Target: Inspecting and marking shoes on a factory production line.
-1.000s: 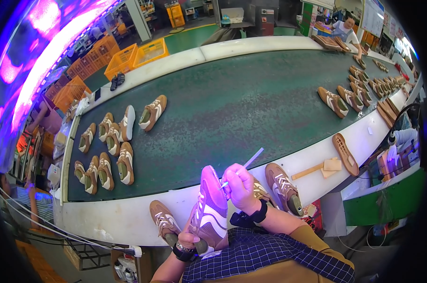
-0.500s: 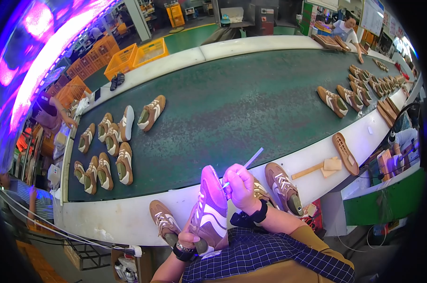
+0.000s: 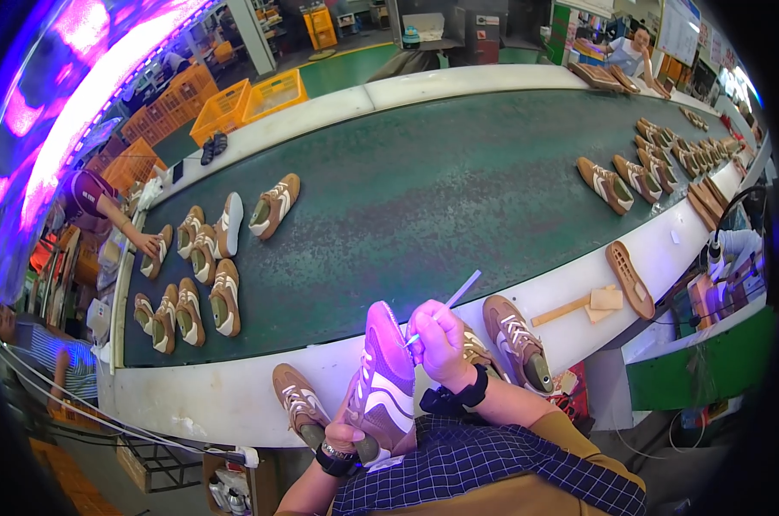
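My left hand (image 3: 345,436) is closed around the heel end of a brown-and-white sneaker (image 3: 388,370), which is tilted toe up above my lap. A thin, pale, stick-like tool (image 3: 464,288) is gripped in my right hand (image 3: 439,344), its tip at the edge of the sneaker's sole near the toe. Whether the tip is a brush or a point is too small to tell. Left of the held shoe, another sneaker (image 3: 299,397) rests on the white ledge. Beyond my right wrist stands a brown sneaker (image 3: 517,337), with one more partly hidden behind my hand.
The green conveyor belt (image 3: 424,198) carries sneakers at left (image 3: 226,297) and right (image 3: 604,185). On the near white ledge (image 3: 209,400) lie a brown sole (image 3: 630,279) and a wooden stick with a block (image 3: 606,299). A co-worker's hand (image 3: 149,245) reaches in at left; another person (image 3: 628,58) sits far right.
At left a co-worker has leaned in and put a hand on a sneaker. The far-right person has drawn an arm back. Belt shoes have shifted slightly left. My hands look almost still.
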The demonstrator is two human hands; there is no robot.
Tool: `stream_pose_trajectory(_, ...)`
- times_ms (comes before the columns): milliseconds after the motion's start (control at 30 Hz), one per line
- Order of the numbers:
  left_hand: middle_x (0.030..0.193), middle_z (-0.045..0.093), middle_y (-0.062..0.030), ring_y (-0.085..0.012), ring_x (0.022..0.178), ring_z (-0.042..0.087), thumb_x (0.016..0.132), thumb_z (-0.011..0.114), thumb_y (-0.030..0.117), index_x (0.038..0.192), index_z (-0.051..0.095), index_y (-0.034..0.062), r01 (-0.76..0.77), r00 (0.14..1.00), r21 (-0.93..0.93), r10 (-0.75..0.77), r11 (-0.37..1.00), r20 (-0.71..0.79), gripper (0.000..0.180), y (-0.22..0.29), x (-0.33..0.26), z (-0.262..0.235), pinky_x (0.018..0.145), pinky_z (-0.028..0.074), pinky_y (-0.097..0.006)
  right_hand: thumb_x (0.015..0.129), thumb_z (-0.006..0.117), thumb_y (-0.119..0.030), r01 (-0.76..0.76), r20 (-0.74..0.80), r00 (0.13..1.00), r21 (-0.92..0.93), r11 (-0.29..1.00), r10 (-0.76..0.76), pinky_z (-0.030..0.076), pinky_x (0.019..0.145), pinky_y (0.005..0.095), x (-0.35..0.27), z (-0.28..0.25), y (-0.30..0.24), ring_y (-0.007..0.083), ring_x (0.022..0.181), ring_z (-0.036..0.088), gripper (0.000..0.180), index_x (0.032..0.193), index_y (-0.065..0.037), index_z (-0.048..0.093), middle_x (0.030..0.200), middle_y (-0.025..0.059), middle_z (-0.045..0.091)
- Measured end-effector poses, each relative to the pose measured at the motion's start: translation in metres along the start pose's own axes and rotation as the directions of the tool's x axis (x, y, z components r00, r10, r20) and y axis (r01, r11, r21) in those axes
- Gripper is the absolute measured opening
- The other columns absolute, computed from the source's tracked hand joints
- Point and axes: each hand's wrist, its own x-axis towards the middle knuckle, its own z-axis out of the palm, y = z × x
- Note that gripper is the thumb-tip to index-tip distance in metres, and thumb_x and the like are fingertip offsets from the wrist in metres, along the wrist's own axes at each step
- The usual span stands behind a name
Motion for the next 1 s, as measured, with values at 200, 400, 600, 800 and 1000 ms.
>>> stream_pose_trajectory(200, 0.133, 0.036, -0.0178, -0.0337, 0.122, 0.039, 0.048, 0.061, 0.008, 0.142, 0.013, 0.0065, 0.019, 1.0, -0.004, -0.019, 1.0, -0.023, 0.105, -0.002, -0.003, -0.004, 0.104, 0.03, -0.043, 0.093, 0.045, -0.017, -0.012, -0.015, 1.0, 0.018, 1.0, 0.012, 0.034, 0.04, 0.018, -0.001, 0.0, -0.001, 0.0031, 0.043, 0.042, 0.019, 0.079, -0.005, 0.049, 0.058, -0.0016, 0.046)
stream_pose_trajectory(400, 0.134, 0.035, -0.0182, -0.0333, 0.123, 0.038, 0.048, 0.062, 0.008, 0.142, 0.013, 0.0066, 0.015, 1.0, -0.002, -0.015, 1.0, -0.021, 0.106, -0.001, 0.0, 0.001, 0.104, 0.029, -0.042, 0.093, 0.045, -0.017, -0.014, -0.026, 1.0, 0.008, 1.0, 0.015, 0.034, 0.04, 0.0179, -0.003, 0.0, -0.003, 0.0029, 0.043, 0.042, 0.019, 0.079, -0.005, 0.049, 0.058, -0.0016, 0.047)
stream_pose_trajectory(600, 0.133, 0.036, -0.0177, -0.0329, 0.122, 0.039, 0.048, 0.063, 0.011, 0.141, 0.014, 0.0066, 0.008, 1.0, 0.041, -0.007, 0.999, -0.028, 0.106, -0.001, 0.001, 0.001, 0.104, 0.03, -0.042, 0.093, 0.045, -0.018, -0.022, -0.035, 0.999, -0.021, 1.0, 0.021, 0.034, 0.041, 0.0178, -0.004, -0.002, -0.003, 0.0027, 0.043, 0.042, 0.019, 0.079, -0.005, 0.049, 0.056, -0.0017, 0.047)
stream_pose_trajectory(800, 0.133, 0.036, -0.0182, -0.0333, 0.122, 0.039, 0.046, 0.061, 0.009, 0.142, 0.014, 0.0062, 0.02, 0.999, 0.029, -0.019, 0.999, -0.031, 0.107, -0.001, 0.003, 0.002, 0.104, 0.03, -0.042, 0.093, 0.044, -0.017, -0.007, -0.047, 0.999, -0.015, 1.0, 0.006, 0.034, 0.041, 0.0179, -0.004, -0.001, -0.004, 0.0028, 0.043, 0.042, 0.02, 0.079, -0.005, 0.049, 0.056, -0.0017, 0.046)
stream_pose_trajectory(1000, 0.132, 0.037, -0.0189, -0.0342, 0.122, 0.039, 0.044, 0.059, 0.009, 0.141, 0.014, 0.006, -0.014, 1.0, -0.012, 0.014, 1.0, -0.016, 0.107, -0.001, 0.005, 0.007, 0.104, 0.031, -0.043, 0.093, 0.044, -0.016, -0.012, -0.05, 0.999, -0.016, 1.0, 0.011, 0.034, 0.04, 0.0182, -0.006, -0.003, -0.002, 0.0028, 0.043, 0.042, 0.02, 0.078, -0.005, 0.049, 0.057, -0.0016, 0.046)
